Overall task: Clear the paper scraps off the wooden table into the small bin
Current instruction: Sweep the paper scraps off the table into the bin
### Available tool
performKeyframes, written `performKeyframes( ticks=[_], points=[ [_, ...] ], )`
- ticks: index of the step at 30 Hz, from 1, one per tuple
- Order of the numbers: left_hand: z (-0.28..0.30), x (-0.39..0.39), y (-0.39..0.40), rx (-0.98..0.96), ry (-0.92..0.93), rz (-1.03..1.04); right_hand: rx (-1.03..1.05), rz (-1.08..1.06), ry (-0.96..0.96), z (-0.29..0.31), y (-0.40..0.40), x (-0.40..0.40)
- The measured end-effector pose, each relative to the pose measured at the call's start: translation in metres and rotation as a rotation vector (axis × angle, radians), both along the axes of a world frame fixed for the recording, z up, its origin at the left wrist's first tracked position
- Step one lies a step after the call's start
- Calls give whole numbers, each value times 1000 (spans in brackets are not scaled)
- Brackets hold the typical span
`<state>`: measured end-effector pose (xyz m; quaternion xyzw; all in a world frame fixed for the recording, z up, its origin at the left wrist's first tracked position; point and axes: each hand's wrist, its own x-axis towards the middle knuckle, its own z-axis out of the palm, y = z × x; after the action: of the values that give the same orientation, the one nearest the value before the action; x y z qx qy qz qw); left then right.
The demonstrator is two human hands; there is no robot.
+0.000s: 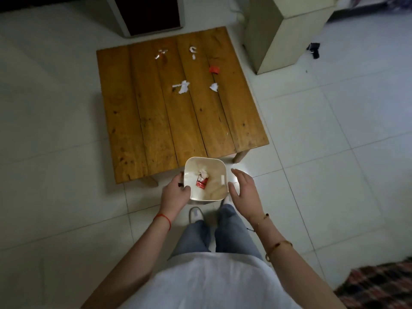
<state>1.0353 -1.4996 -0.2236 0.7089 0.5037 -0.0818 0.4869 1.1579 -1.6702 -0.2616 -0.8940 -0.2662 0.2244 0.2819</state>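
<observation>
1. Currently, the small bin (205, 178) sits at lower centre of the frame, against the near edge of the wooden table (174, 121). It already holds white and red paper.
2. Left hand (176, 192): fingers curled over the bin's left rim, thumb on the near corner, gripping the bin.
3. Right hand (242, 186): open, fingers loosely spread, just beside the bin's right wall. Contact cannot be confirmed.
4. Remaining scraps lie in the table's far half, straight ahead and above the hands in the frame:
   - red scrap (214, 69) and white scrap (214, 86), right of centre;
   - larger white scrap (183, 86), centre;
   - small white pieces (193, 50) and a thin twisted strip (161, 53), farthest.
5. Judgement: the scraps lie well apart from both hands. The free right hand is nearer the right-side scraps.
</observation>
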Motion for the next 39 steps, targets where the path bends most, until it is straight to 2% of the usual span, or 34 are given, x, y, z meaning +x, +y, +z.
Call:
performKeyframes(
  ticks=[9,16,28,33,39],
  points=[
    [35,76,-46,44,-20,-257,33,-196,-62,37,-66,45],
    [39,171,-110,7,-40,-373,51,-311,-63,52,-156,126],
    [53,352,-213,13,-82,-353,50,-323,-94,81,-274,310],
    [58,413,-214,-38,-82,-272,49,-284,-86,83,-274,370],
    [45,490,-181,-45,-69,-145,37,-162,-107,74,-234,467]
  ],
)
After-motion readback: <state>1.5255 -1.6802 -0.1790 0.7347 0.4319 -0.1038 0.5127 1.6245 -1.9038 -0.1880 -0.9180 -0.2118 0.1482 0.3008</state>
